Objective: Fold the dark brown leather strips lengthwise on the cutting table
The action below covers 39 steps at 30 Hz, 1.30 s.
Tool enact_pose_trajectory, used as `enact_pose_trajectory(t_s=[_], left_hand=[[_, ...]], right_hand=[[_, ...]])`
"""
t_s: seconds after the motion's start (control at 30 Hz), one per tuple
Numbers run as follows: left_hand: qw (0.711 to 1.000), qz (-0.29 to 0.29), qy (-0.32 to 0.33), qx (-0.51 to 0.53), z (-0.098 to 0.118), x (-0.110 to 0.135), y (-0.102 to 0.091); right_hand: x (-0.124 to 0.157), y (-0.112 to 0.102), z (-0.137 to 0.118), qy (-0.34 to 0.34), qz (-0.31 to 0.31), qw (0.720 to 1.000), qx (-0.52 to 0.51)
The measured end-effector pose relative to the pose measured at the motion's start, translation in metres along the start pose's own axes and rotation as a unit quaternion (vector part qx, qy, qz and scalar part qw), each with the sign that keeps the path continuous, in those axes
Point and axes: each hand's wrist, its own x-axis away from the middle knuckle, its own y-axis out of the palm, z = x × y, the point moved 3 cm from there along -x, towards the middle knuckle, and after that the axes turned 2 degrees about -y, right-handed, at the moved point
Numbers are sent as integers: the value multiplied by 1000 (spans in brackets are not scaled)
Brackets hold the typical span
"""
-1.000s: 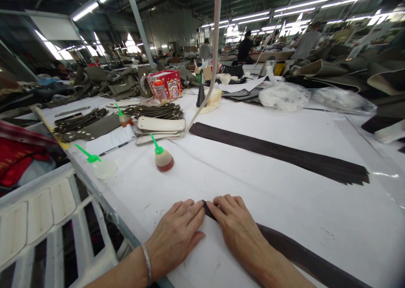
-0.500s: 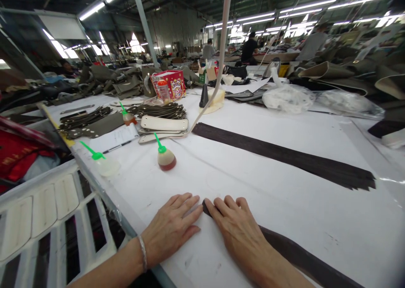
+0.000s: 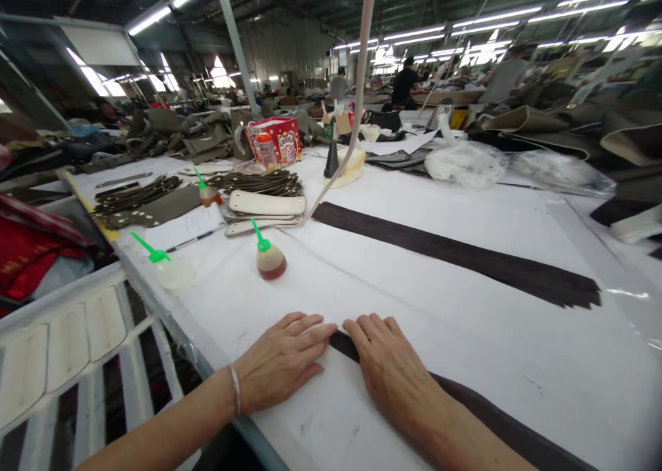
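A long dark brown strip (image 3: 500, 416) lies slantwise on the white table and runs under my right hand toward the lower right edge. My right hand (image 3: 389, 357) rests over it, fingers bent and close together; its thumb is hidden beneath. To the left, my left hand (image 3: 289, 361) lies nearly flat with fingers extended, its index fingertip touching the strip's narrow end. A short piece of strip shows between both hands. Farther back lies a stack of similar dark strips (image 3: 455, 254), fanned at its right end.
A squeeze bottle (image 3: 271, 263) with reddish liquid stands beyond my left hand, near a clear green-tipped bottle (image 3: 173, 271). Behind are cream leather pieces (image 3: 267, 204), a notepad (image 3: 185, 226) and a red box (image 3: 282, 140). A white rack (image 3: 93, 388) adjoins the table's left edge.
My right hand has slid back a little along the strip, baring more of its end. My left index fingertip has moved slightly right onto that end. The view has shifted slightly.
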Motion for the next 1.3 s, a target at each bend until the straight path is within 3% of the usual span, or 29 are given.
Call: enact_pose_trajectory(t_s=[0.3, 0.47, 1.3], left_hand=[[998, -36, 25, 41, -8, -12, -9], [998, -36, 10, 50, -5, -17, -7], [998, -37, 23, -39, 10, -23, -4]], right_hand=[[20, -1, 15, -119, 28, 992, -4], [27, -4, 21, -144, 35, 989, 24], [59, -7, 37, -134, 34, 989, 47]])
